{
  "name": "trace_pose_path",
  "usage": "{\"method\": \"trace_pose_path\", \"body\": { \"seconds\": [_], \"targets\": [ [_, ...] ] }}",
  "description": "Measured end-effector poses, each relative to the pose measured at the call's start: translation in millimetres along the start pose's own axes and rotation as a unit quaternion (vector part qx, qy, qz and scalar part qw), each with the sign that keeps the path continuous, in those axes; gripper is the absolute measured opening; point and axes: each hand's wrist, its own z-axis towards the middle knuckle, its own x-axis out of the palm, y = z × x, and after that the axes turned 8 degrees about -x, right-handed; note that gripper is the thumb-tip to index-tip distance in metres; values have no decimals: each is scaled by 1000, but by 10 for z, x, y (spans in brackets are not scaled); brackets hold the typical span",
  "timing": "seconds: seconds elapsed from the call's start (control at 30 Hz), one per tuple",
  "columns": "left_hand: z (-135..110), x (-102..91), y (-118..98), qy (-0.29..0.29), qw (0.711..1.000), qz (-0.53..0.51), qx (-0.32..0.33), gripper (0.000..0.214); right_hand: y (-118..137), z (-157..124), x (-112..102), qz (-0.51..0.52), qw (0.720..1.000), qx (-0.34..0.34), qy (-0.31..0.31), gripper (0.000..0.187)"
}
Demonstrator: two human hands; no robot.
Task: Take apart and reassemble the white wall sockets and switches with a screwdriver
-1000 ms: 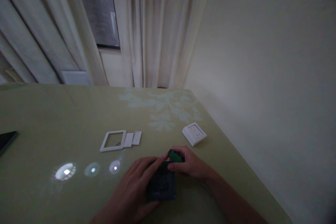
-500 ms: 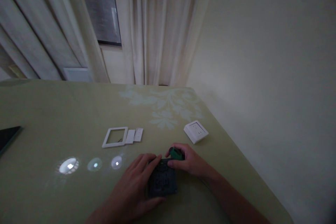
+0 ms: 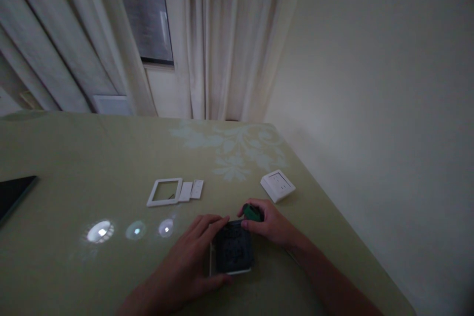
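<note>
A dark square switch module (image 3: 234, 253) with a white edge lies on the green table (image 3: 92, 158). My left hand (image 3: 188, 266) rests against its left side, fingers curled round the edge and steadying it. My right hand (image 3: 272, 224) is closed round a green-handled tool (image 3: 252, 212), probably a screwdriver, whose tip is hidden at the module's top edge.
A white square frame (image 3: 164, 192) and two small white rocker pieces (image 3: 191, 190) lie beyond the hands. A white wall socket (image 3: 277, 185) sits at the right near the table edge. A dark flat object (image 3: 13, 195) shows at the left. Curtains and a window stand behind.
The view has shifted slightly. The module now shows a white rim along its bottom and left. Both hands stay on the module and the tool.
</note>
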Motion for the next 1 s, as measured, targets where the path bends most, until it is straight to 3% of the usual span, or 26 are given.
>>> {"method": "trace_pose_path", "body": {
  "seconds": [0.5, 1.0],
  "targets": [
    [-1, 4, 18, -11, 999, -51, 7, 96, -80, 39, 37, -1, 1000, -7, -21, 29],
    [-30, -14, -19, 38, 994, -100, 0, 93, -54, 36, 62, 52, 996, 30, -64, 31]
  ]
}}
